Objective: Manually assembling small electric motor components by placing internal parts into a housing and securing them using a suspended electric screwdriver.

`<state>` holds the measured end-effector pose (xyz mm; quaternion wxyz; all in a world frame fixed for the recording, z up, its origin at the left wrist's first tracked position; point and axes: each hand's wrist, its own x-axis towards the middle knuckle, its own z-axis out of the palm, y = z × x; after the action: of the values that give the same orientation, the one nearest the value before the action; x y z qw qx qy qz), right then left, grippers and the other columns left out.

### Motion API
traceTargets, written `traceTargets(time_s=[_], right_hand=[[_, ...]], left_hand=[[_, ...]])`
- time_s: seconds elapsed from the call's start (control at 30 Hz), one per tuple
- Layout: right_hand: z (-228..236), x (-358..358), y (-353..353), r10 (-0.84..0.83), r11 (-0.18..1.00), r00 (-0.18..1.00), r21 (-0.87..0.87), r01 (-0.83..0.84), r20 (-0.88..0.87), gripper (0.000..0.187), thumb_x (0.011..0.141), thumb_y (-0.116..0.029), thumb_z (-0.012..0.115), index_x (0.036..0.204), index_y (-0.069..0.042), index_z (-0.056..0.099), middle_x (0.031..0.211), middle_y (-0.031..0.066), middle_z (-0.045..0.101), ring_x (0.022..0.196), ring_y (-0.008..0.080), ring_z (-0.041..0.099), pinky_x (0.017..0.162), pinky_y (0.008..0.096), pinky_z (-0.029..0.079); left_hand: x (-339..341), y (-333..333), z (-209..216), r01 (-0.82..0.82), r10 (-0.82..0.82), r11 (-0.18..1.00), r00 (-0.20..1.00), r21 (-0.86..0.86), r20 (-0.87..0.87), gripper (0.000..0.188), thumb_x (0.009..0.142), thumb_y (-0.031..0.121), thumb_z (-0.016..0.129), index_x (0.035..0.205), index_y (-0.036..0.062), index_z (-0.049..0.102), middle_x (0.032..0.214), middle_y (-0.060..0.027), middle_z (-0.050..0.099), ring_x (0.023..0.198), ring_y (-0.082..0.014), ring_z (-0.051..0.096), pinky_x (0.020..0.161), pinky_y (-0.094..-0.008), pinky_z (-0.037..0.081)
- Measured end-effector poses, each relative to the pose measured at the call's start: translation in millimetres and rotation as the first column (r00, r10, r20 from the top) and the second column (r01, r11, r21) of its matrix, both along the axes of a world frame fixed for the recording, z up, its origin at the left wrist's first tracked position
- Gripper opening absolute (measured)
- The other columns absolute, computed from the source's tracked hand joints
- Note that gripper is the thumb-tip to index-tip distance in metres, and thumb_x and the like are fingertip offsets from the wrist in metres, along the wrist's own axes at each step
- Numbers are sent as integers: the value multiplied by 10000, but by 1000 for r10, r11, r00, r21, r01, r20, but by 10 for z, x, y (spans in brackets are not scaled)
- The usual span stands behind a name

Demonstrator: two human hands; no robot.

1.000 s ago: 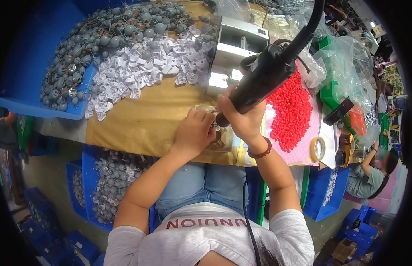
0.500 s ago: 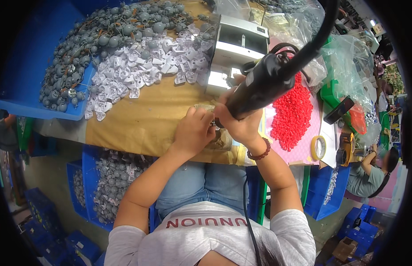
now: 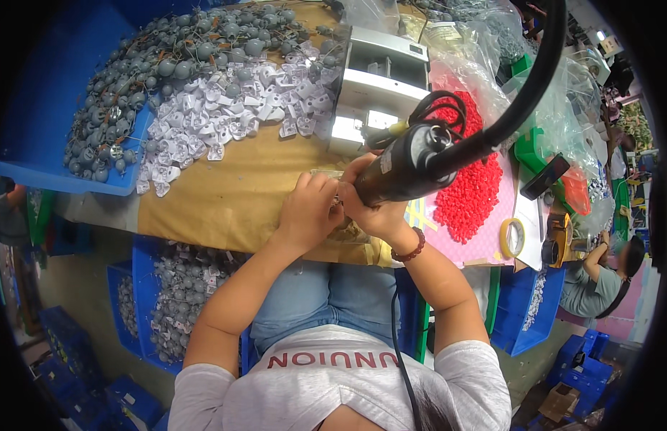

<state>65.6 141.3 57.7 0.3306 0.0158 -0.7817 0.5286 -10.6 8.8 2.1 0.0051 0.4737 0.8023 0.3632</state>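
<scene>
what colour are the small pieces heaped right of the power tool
Red: the heap of small pieces lies on a pink sheet, head view.

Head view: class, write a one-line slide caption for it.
Right hand holds a black power screwdriver beside the left hand, between white parts and red pellets.

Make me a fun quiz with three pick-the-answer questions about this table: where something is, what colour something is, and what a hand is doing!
1. Where is the roll of tape?
A. right of the red beads
B. on the grey parts
C. on the person's lap

2. What colour is the bracelet?
A. yellow
B. dark red
C. white

3. What is the right hand doing?
A. resting open
B. pointing
C. gripping the black power tool

Answers: 1 A, the tape lies just past the beads on the right. 2 B, dark red beads ring the right wrist. 3 C, the hand's fingers wrap the tool's body.
</scene>
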Motion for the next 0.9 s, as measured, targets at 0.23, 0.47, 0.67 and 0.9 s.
traceTargets(time_s=[0.23, 0.47, 0.67, 0.9], right_hand=[[65, -33, 111, -63, 892, 998, -450, 48, -18, 111, 834, 75, 649, 902, 0, 602, 747, 42, 631, 664, 124, 615, 620, 281, 511], [-144, 141, 765, -407, 723, 906, -566, 396, 115, 381, 908, -44, 712, 1223, -2, 503, 1033, 79, 636, 964, 157, 628, 829, 324, 525], [-311, 422, 339, -457, 849, 888, 274, 453, -53, 342, 824, 24, 703, 1161, 9, 645, 1109, 156, 648, 1057, 315, 613, 918, 371, 484], [-564, 126, 65, -188, 981, 944, 6, 194, 272, 113, 930, -33, 665, 1006, 48, 688, 1003, 120, 688, 858, 196, 677, 773, 291, 538]], left_hand=[[6, -4, -27, -22, 22, 1000, 1000, -19, -1, 358, 735, 145, 762, 1053, 86, 607, 1038, -77, 587, 1001, -325, 555, 792, -430, 527], [28, -49, -3, 14, -15, 999, 1000, 29, 21, 366, 769, 117, 772, 1107, 54, 648, 1132, -99, 661, 1107, -319, 567, 931, -407, 493], [77, -127, -84, 25, -23, 990, 1000, 139, -16, 358, 748, 78, 793, 1082, 72, 663, 1059, -76, 704, 1018, -309, 632, 858, -392, 531], [91, -104, -92, 25, -19, 991, 999, 132, -42, 322, 768, 96, 765, 1068, 76, 648, 1024, -72, 677, 996, -299, 614, 845, -402, 522]])
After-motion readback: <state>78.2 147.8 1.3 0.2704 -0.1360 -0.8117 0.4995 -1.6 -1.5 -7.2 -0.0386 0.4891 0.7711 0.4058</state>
